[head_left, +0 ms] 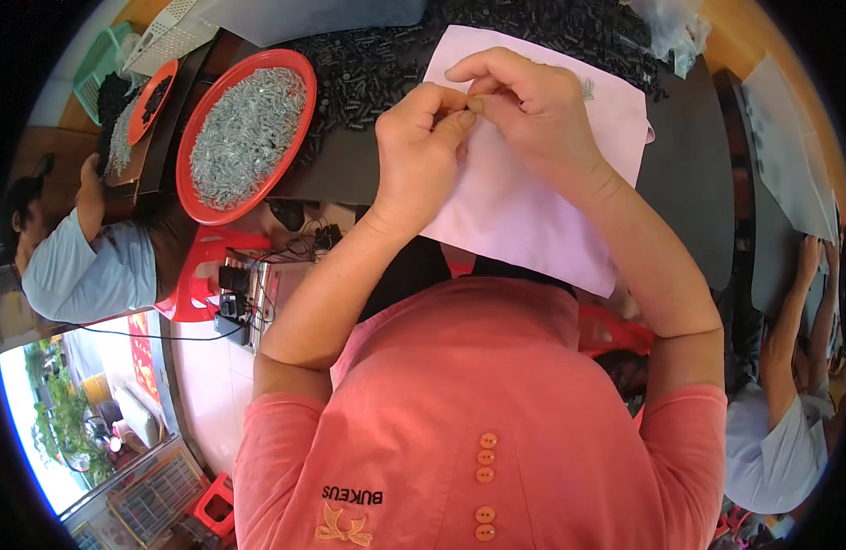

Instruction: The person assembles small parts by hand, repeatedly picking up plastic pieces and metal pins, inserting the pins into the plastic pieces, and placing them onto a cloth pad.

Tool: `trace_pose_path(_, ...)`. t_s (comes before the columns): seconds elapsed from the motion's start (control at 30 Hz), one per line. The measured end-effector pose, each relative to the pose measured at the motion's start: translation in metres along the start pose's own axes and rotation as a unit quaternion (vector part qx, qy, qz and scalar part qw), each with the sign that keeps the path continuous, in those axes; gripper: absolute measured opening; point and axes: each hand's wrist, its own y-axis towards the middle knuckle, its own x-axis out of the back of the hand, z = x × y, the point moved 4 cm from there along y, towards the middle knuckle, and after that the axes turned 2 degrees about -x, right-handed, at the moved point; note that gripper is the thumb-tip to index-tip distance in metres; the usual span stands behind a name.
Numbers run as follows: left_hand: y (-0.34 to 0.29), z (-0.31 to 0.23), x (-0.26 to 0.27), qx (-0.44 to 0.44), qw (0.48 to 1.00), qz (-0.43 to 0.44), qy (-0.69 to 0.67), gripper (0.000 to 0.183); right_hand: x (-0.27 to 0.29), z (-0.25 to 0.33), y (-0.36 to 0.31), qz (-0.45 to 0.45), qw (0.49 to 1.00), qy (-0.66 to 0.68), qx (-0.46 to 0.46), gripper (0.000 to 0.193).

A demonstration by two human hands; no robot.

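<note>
My left hand (414,151) and my right hand (542,115) meet over a pale pink cloth (533,215) that lies on the dark table and hangs over its near edge. Thumbs and forefingers of both are pinched together at one spot. Whatever sits between them is too small and covered to make out. A few small silver pieces (588,89) lie on the cloth beside my right hand. Beyond the hands spreads a heap of small black cylindrical parts (368,78). To the left stands a red basin (310,110) heaped with small silver metal pieces (248,137).
A grey bin (322,20) stands at the far edge, a clear plastic bag (675,37) at far right. Co-workers sit at the left (102,266) and right (780,449). An orange tray (152,101) and green basket (97,69) are at upper left. Cables (285,247) hang below the basin.
</note>
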Motion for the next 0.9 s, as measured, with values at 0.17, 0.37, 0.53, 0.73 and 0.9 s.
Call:
trace_pose_path(0.17, 0.006, 0.012, 0.002, 0.137, 0.977, 0.012, -0.164, 0.010, 0.002, -0.009, 0.000, 0.024, 0.995, 0.058, -0.080, 0.033)
trace_pose_path(0.37, 0.005, 0.013, 0.004, 0.139, 0.966, 0.001, -0.217, 0.010, 0.007, -0.010, 0.002, 0.006, 1.000, -0.017, 0.003, 0.032)
trace_pose_path(0.53, 0.007, 0.018, 0.005, 0.149, 0.959, 0.000, -0.243, 0.011, -0.002, -0.006, 0.001, 0.025, 0.988, -0.136, 0.071, 0.026)
trace_pose_path(0.73, 0.008, 0.019, 0.002, 0.135, 0.955, 0.023, -0.263, 0.010, -0.009, 0.005, -0.002, 0.005, 0.954, -0.247, 0.171, 0.027)
trace_pose_path(0.9, 0.005, 0.007, 0.002, 0.119, 0.976, 0.023, -0.180, 0.012, -0.006, 0.006, -0.003, -0.038, 0.933, -0.280, 0.222, 0.027)
